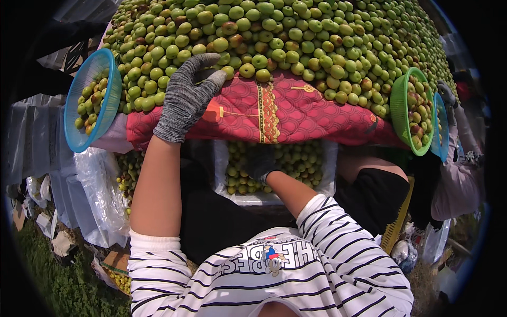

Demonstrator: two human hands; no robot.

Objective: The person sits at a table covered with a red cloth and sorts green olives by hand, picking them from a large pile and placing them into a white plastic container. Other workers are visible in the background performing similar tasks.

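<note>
A great heap of green, partly brown-tinged jujubes [296, 34] spreads over a red patterned cloth [237, 113]. At the heap's near edge my left hand [185, 98], in a grey knit glove, has its thumb and fingers apart. One jujube [228, 72] lies by its thumb tip, and I see nothing held between the fingers. Lower down, in the shade under the cloth's edge, my right hand [260, 162] in a dark glove reaches into a white-lined box [328, 171] filled with jujubes. Its fingers are too dark to make out.
A blue plastic basket [71, 113] with jujubes leans at the heap's left. On the right are a green basket [400, 108] of jujubes and another blue basket [439, 129], near another person's gloved hand [448, 94]. Clear plastic sheeting [100, 179] hangs at left; a yellow crate [397, 219] stands at right.
</note>
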